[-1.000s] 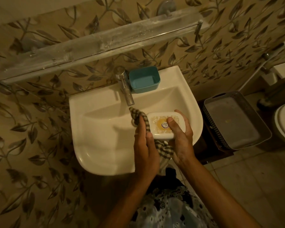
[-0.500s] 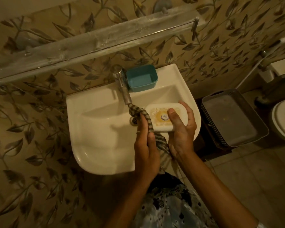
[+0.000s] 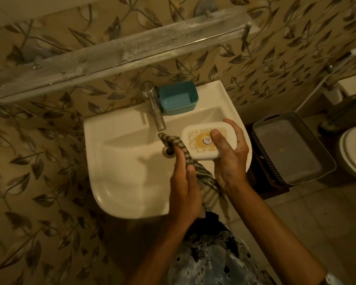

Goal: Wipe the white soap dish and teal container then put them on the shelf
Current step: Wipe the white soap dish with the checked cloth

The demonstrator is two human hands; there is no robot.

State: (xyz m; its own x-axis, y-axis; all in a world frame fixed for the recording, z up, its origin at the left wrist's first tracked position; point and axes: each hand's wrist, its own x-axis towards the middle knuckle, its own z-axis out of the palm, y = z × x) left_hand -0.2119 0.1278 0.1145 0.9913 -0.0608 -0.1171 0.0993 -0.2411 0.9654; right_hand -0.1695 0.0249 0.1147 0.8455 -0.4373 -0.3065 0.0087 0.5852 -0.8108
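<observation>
Tap (image 3: 155, 112) just left of teal container (image 3: 180, 109); open-fronted shelf (image 3: 119, 54) above.

Dim warm light from above, wide-angle bend at edges, wall maybe slightly blurred.

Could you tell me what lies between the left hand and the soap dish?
A checked cloth, held by the left hand and touching the soap dish, per the head view.

Glossy ceramic basin (image 3: 119, 182), shiny metal tap (image 3: 155, 109), smooth plastic teal container (image 3: 179, 98), woven checked cloth (image 3: 195, 171).
</observation>
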